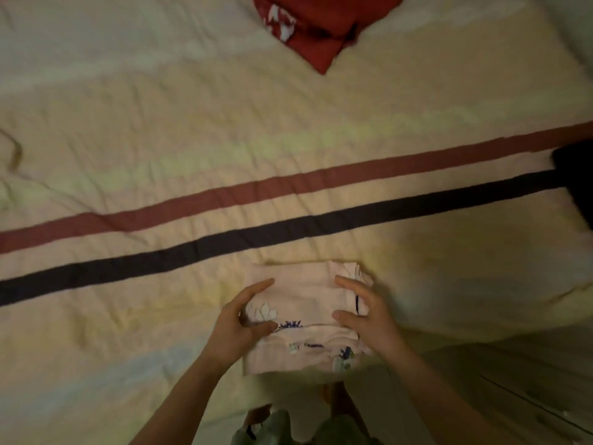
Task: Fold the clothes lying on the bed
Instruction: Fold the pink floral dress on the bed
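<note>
A pale pink garment point(305, 303) with small blue and white prints lies folded into a compact rectangle near the front edge of the bed point(288, 139). My left hand point(244, 319) clasps its left side, thumb on top and fingers curled around the edge. At the right side my right hand point(362, 309) holds it the same way, fingers spread over the fabric. A red garment point(317, 30) with white markings lies bunched at the far end of the bed.
The cream bedspread has a red stripe point(288, 184) and a dark stripe point(288, 226) running diagonally across. A dark object point(577, 178) sits at the right edge. The floor point(513, 396) shows at the lower right.
</note>
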Available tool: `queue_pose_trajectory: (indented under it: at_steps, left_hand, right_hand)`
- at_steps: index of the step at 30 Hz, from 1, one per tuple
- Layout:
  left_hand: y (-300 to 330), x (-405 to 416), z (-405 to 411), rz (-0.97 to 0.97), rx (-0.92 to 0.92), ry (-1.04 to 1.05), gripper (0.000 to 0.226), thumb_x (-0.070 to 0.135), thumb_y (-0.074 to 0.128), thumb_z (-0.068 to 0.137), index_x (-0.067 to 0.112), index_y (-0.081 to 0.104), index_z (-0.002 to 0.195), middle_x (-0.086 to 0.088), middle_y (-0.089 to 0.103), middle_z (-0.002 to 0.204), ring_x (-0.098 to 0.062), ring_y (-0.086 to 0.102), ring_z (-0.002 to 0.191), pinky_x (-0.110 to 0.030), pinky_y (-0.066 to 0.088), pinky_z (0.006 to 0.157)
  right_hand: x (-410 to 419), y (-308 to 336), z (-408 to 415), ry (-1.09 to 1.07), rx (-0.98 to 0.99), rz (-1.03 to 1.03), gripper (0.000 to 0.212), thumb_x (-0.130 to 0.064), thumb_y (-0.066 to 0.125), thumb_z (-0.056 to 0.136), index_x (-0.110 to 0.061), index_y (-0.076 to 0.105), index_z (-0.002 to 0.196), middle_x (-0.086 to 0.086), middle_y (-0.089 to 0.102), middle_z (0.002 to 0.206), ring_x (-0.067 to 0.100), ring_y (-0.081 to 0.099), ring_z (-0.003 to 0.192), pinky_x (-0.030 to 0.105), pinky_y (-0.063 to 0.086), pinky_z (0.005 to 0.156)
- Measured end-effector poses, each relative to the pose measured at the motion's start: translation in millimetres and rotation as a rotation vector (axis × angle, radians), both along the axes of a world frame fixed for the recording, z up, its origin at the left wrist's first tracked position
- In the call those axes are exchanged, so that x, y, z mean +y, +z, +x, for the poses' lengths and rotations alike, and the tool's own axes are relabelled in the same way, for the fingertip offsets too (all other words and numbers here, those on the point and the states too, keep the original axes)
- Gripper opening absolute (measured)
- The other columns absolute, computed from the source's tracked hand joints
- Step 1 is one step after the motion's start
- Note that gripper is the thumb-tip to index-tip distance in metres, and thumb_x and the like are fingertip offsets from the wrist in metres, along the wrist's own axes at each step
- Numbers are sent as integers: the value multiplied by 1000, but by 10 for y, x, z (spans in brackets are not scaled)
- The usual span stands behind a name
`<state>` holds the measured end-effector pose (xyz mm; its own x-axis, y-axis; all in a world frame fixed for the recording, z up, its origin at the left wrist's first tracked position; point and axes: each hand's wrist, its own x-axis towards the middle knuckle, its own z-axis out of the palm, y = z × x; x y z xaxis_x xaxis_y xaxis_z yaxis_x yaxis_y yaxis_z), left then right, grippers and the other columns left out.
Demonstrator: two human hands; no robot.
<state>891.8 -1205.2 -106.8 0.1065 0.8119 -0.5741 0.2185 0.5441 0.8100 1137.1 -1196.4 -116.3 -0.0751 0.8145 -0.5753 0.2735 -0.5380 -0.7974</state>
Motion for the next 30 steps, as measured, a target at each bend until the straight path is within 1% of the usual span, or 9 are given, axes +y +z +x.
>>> queue_pose_trajectory:
  at_steps: [2,5,8,12,15,19,23,26,30]
  left_hand:
    - [265,254,68,38,-5,-71,63,-4,75,72,35,59,119,20,51,122,8,57,99,-21,55,78]
    - [686,711,279,127,19,-226,54,-3,74,73,31,62,113,19,52,121,7,53,104,-15,50,81]
    - [1134,1168,655,218,22,-366,52,2,75,70,34,63,110,16,53,122,-5,52,112,-27,49,91]
    - [1666,1604,1349,315,26,-483,53,14,73,64,44,62,106,9,54,122,-10,55,110,-34,50,92]
    - [1932,1859,1995,408,58,-582,54,16,73,65,50,59,104,3,53,122,-15,52,112,-32,47,94]
    - [2183,2117,3048,509,90,-673,53,5,73,74,41,55,110,0,49,119,-15,48,107,-24,39,87]
    - [2180,2411,4212,549,103,-750,52,5,69,79,39,52,114,0,44,112,-15,46,102,-17,39,81]
    - [2051,2711,5075,583,138,-837,51,6,67,81,38,51,118,-1,42,110,-16,45,102,-18,34,84]
    - [1822,3040,6016,609,175,-941,52,7,67,82,30,50,126,-1,38,107,-14,43,97,-11,33,82]
  right_hand:
    - [75,268,55,-66,-26,45,57,-2,73,75,-41,57,114,-16,52,125,12,52,117,41,47,99]
    - [220,731,227,-166,-81,122,53,-4,72,77,-39,57,113,-19,50,122,10,47,119,29,46,98]
    - [345,1229,512,-284,-111,214,50,-3,72,77,-33,57,114,-26,48,117,7,47,115,9,42,85]
    - [446,1826,1040,-446,-174,314,48,-1,71,77,-24,58,117,-23,50,114,6,48,110,0,41,73]
    - [502,2140,1553,-536,-217,356,47,-3,70,78,-22,57,120,-12,53,120,7,47,114,0,40,76]
    - [590,2342,2389,-657,-285,385,46,-4,69,80,-21,56,120,-10,49,119,6,44,113,-3,38,72]
    - [779,2272,3327,-791,-275,379,47,0,68,81,-27,54,117,-7,50,122,7,44,115,4,42,78]
    - [984,2117,3990,-910,-294,374,48,3,66,81,-22,54,120,-6,49,119,8,44,113,-1,41,71]
    - [1273,1860,4730,-1060,-353,307,49,-1,65,83,-22,54,126,-6,46,121,11,44,110,20,46,87]
